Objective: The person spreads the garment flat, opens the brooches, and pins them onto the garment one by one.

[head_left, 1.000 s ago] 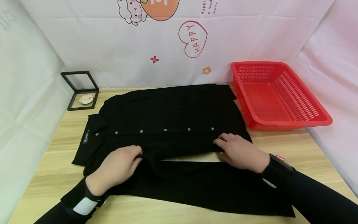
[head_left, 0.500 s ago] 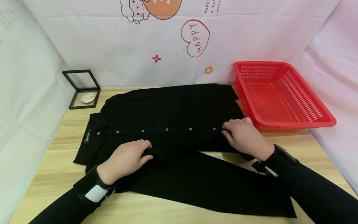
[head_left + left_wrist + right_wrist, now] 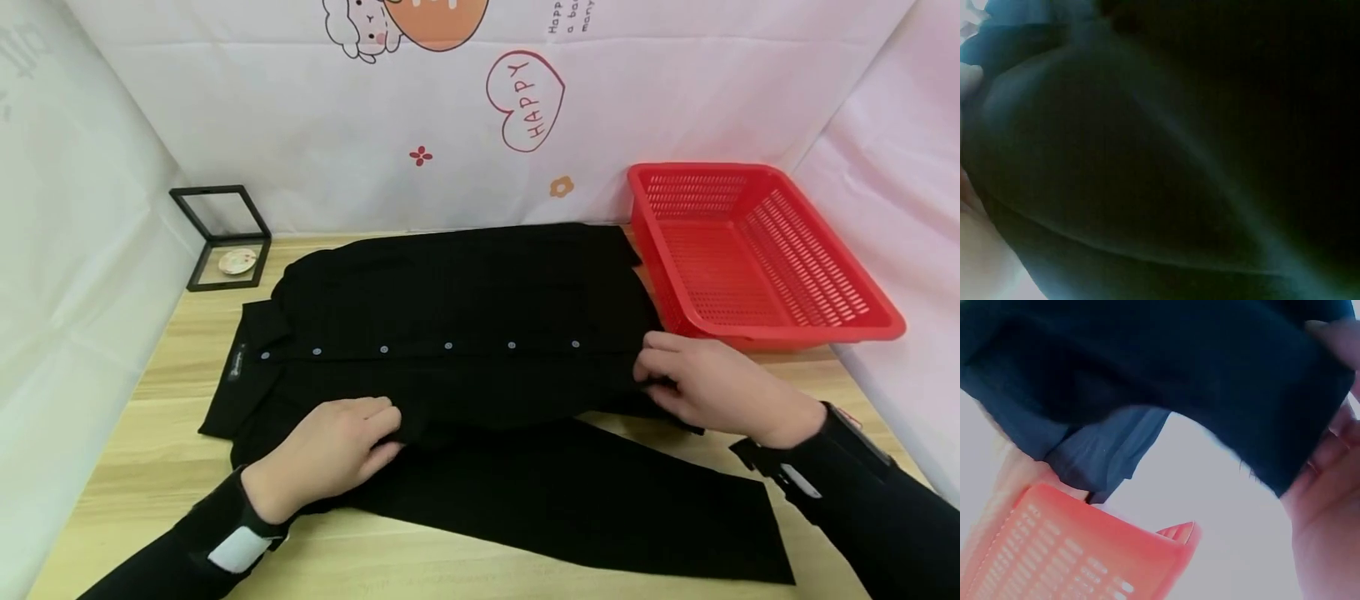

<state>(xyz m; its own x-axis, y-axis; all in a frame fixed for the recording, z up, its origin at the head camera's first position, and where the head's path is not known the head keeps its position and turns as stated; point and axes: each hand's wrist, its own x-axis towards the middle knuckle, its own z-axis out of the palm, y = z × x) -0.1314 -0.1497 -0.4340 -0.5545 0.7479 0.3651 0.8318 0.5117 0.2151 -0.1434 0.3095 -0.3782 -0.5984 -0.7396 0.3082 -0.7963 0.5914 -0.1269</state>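
Note:
A black button-up shirt lies spread on the wooden table, its collar to the left and a row of pale buttons along the front. One sleeve stretches rightward across the near side. My right hand pinches the hem at the lower right; in the right wrist view the cloth hangs between thumb and fingers. Near the shirt's left front, my left hand grips the fabric with curled fingers. Dark cloth fills most of the left wrist view, so the fingertips are largely hidden.
A red plastic basket stands at the back right, close beside the shirt's hem. A small black frame with a round item stands at the back left. White printed cloth walls the back and sides.
My right hand has moved rightward and now holds the hem, pulling the shirt front taut. The left hand has shifted slightly right and its fingers have closed. The sleeve's upper edge has shifted.

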